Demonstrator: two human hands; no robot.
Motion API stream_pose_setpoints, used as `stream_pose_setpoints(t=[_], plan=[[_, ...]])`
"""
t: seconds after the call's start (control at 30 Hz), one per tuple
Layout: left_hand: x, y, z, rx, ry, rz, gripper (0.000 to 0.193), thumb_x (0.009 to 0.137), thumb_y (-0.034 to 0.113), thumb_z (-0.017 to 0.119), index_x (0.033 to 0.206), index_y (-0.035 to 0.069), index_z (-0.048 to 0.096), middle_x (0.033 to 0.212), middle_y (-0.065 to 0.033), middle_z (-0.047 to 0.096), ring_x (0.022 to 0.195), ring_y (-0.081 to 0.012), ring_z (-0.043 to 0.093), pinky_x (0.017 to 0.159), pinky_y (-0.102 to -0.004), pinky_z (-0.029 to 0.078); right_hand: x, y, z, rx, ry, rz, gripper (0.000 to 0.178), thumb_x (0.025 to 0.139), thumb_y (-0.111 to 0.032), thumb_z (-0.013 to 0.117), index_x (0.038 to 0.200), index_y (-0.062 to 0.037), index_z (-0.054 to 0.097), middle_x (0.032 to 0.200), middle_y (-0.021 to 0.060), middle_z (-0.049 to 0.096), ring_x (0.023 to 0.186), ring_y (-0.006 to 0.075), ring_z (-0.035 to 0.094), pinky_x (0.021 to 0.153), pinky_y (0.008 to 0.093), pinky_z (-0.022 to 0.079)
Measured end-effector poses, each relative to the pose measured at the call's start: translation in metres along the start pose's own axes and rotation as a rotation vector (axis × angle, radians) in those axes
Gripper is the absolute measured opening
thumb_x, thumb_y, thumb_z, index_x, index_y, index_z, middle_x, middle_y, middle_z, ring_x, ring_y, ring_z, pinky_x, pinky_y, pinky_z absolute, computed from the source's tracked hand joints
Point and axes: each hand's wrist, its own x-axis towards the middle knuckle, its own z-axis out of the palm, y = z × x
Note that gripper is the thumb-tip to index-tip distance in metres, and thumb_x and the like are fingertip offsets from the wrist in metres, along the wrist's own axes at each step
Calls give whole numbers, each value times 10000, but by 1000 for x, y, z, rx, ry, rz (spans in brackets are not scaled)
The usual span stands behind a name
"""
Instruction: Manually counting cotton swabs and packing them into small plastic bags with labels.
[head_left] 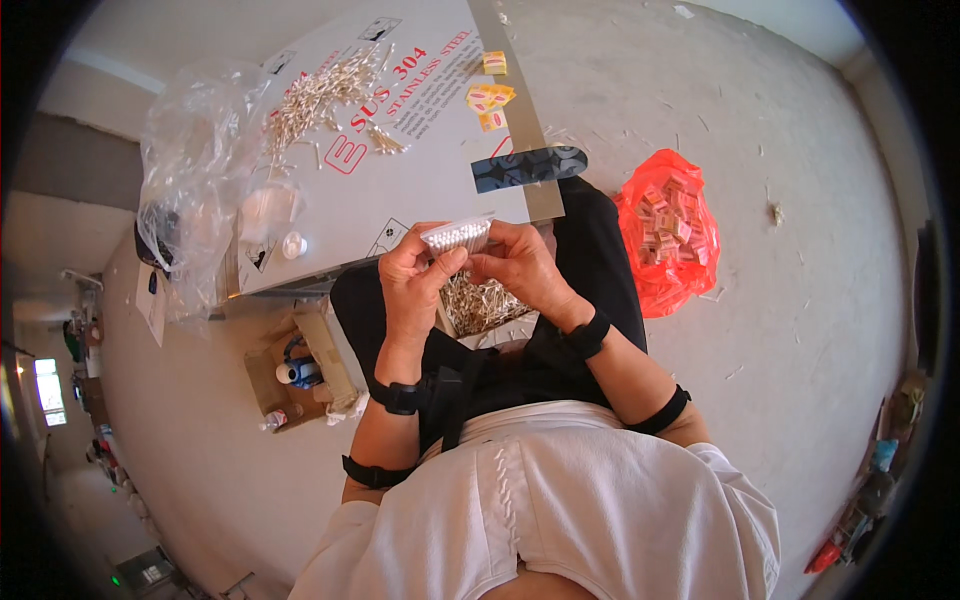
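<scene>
A small transparent bag of cotton swabs (456, 236) is held up between my two hands, the white swab heads lined up along its upper side. My left hand (412, 272) has its fingers behind the bag and its thumb on the front. My right hand (522, 264) pinches the bag's other end. Below them, between my legs, a box of loose cotton swabs (480, 304) is partly covered by my hands. A heap of loose swabs (325, 98) lies on the table, with a smaller bunch (386, 141) beside it.
The table (360, 195) also bears crumpled transparent plastic bags (190, 150), a small white round container (294, 245), yellow packets (490, 98) and a dark patterned strip (528, 169) over its edge. On the floor are a red bag of small packs (668, 225) and a cardboard box (325, 350).
</scene>
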Motion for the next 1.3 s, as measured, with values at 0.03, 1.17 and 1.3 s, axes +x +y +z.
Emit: stream_pose_setpoints(t=[0.03,1.17,1.3], plan=[[-1,0,2,0,2,1,204,790,-20,706,991,-25,670,976,-47,660,918,-124,604,816,-265,490,0,0,3,33,34,-31,111,849,1,686,946,28,638,775,13,650,668,80,595,621,235,510],[-2,11,6,-42,16,9,221,834,0,697,1051,-29,670,973,-56,666,866,-100,614,786,-225,507,-6,5,-3,-138,68,-102,118,808,33,697,920,44,663,779,2,654,717,51,555,641,242,486],[2,13,-2,112,8,169,173,861,4,674,1032,-25,680,984,-50,658,878,-98,593,783,-212,477,-7,3,-4,-92,31,-40,150,817,39,686,967,33,679,807,4,668,739,50,568,670,235,499]])
